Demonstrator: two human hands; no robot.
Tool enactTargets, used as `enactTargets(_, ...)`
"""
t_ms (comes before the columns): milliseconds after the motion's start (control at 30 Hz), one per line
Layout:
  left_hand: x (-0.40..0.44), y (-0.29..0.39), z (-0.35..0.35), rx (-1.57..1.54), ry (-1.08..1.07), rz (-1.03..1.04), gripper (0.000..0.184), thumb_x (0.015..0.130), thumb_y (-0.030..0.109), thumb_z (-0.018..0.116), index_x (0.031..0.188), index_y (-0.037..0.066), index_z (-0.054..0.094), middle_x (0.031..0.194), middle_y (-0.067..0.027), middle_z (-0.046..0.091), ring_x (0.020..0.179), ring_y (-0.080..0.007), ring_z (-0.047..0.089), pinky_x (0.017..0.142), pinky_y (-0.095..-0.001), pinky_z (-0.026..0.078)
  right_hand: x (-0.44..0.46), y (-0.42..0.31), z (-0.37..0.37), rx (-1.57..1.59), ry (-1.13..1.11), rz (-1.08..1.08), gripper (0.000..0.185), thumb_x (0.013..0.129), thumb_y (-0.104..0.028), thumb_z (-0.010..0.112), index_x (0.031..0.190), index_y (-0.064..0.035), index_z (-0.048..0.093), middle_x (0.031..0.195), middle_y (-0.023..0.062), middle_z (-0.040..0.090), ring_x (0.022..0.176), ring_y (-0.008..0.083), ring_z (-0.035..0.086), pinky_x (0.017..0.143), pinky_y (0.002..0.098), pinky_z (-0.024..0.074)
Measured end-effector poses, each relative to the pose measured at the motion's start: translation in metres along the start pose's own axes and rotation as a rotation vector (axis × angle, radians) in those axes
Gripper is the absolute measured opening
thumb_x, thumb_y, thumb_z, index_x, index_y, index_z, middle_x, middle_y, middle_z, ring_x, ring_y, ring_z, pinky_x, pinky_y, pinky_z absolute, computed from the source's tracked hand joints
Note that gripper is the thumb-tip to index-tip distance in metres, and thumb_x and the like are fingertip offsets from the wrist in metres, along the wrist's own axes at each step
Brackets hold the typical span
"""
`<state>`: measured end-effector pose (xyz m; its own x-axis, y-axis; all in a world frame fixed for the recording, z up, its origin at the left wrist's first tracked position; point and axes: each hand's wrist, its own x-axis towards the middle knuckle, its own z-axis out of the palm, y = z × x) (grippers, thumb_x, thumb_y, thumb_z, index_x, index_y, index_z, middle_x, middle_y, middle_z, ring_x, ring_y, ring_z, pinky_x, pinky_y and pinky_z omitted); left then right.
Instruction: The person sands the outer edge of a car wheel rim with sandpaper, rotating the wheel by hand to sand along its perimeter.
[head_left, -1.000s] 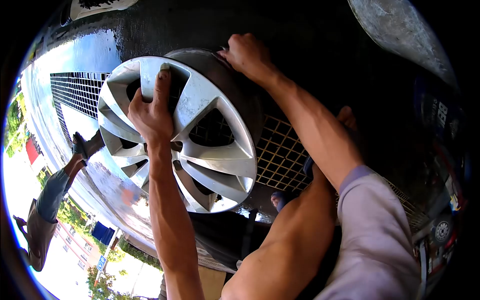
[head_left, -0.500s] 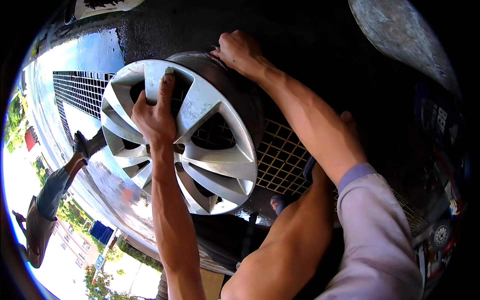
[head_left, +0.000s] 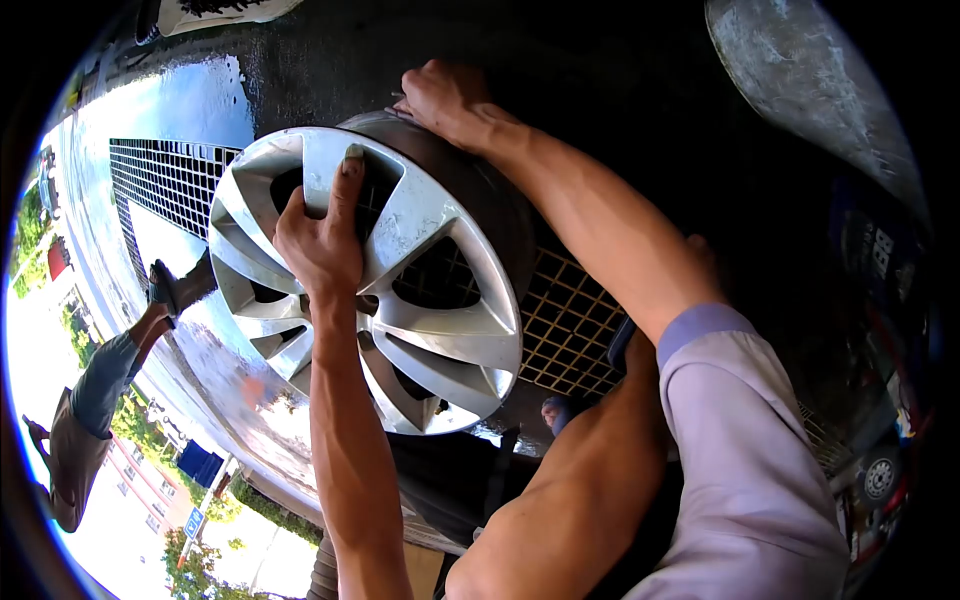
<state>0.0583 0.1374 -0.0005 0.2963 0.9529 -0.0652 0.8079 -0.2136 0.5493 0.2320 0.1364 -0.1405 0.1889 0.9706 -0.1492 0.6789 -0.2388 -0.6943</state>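
Note:
A silver alloy wheel rim stands tilted over a metal floor grate, its spoked face toward the left. My left hand grips one spoke near the hub, with the thumb lying along the front and the other fingers hidden behind. At the top edge of the barrel, my right hand is closed with its fingertips at the rim's outer surface. Whatever those fingers may hold is too small and dark to make out.
The floor grate runs beneath the rim and on to the left. Another person stands at the far left. A large pale curved object is at the upper right, and a small wheel sits at the lower right.
My right hand has moved left along the rim's top edge. The rim and my left hand appear slightly farther right and lower, with my left hand still on the same spoke.

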Motion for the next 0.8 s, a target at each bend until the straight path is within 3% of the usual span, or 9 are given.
enactTargets(200, -0.001, -0.001, 0.001, -0.01, 0.003, -0.018, 0.069, 0.083, 0.06, 0.071, 0.08, -0.008, 0.068, 0.067, -0.0177, 0.067, 0.062, -0.0241, 0.062, 0.067, -0.0384, 0.05, -0.109, 0.04, -0.01, 0.058, -0.092, 0.173, 0.035, 0.092, -0.035, 0.068, 0.079, -0.0021, 0.066, 0.079, 0.0182, 0.07, 0.073, 0.0351, 0.071, 0.067, 0.0457, 0.0569)
enactTargets(267, -0.001, 0.0, 0.002, -0.005, 0.004, -0.01, 0.069, 0.084, 0.06, 0.071, 0.079, -0.009, 0.067, 0.067, -0.018, 0.067, 0.062, -0.0242, 0.062, 0.066, -0.0386, 0.05, -0.116, 0.039, -0.006, 0.016, -0.016, 0.202, 0.037, 0.091, -0.037, 0.068, 0.081, -0.0016, 0.066, 0.077, 0.0183, 0.07, 0.073, 0.0349, 0.071, 0.066, 0.046, 0.0571)
enactTargets(433, -0.001, 0.002, 0.0, 0.005, 0.014, 0.027, 0.068, 0.085, 0.059, 0.07, 0.079, -0.009, 0.068, 0.068, -0.0179, 0.067, 0.062, -0.0238, 0.062, 0.067, -0.0391, 0.051, -0.012, 0.008, 0.001, 0.047, 0.019, 0.029, 0.037, 0.092, -0.037, 0.067, 0.084, -0.001, 0.07, 0.083, 0.0227, 0.07, 0.079, 0.0365, 0.071, 0.07, 0.0441, 0.0582)
enactTargets(533, 0.0, 0.0, 0.0, -0.015, -0.008, 0.014, 0.067, 0.085, 0.058, 0.07, 0.08, -0.008, 0.068, 0.068, -0.0181, 0.068, 0.063, -0.0236, 0.063, 0.067, -0.0395, 0.051, -0.024, 0.01, 0.006, 0.036, 0.139, 0.015, 0.037, 0.093, -0.038, 0.066, 0.086, -0.0016, 0.07, 0.083, 0.0227, 0.07, 0.079, 0.0374, 0.071, 0.069, 0.0441, 0.0582)
enactTargets(733, -0.001, 0.0, 0.002, -0.007, 0.011, 0.003, 0.066, 0.085, 0.058, 0.071, 0.079, -0.008, 0.068, 0.068, -0.0174, 0.067, 0.063, -0.0233, 0.062, 0.067, -0.0391, 0.05, -0.097, 0.037, -0.011, 0.093, -0.036, 0.211, 0.039, 0.091, -0.039, 0.067, 0.079, -0.0013, 0.067, 0.077, 0.0209, 0.07, 0.076, 0.0385, 0.071, 0.064, 0.0468, 0.0562)
enactTargets(800, 0.002, 0.0, 0.003, -0.006, 0.011, 0.014, 0.066, 0.085, 0.058, 0.071, 0.079, -0.008, 0.068, 0.068, -0.0174, 0.067, 0.063, -0.0232, 0.062, 0.066, -0.0386, 0.05, -0.068, 0.024, -0.006, 0.105, 0.145, 0.104, 0.039, 0.092, -0.037, 0.067, 0.079, -0.0002, 0.067, 0.076, 0.0212, 0.069, 0.077, 0.0389, 0.071, 0.065, 0.0463, 0.0559)
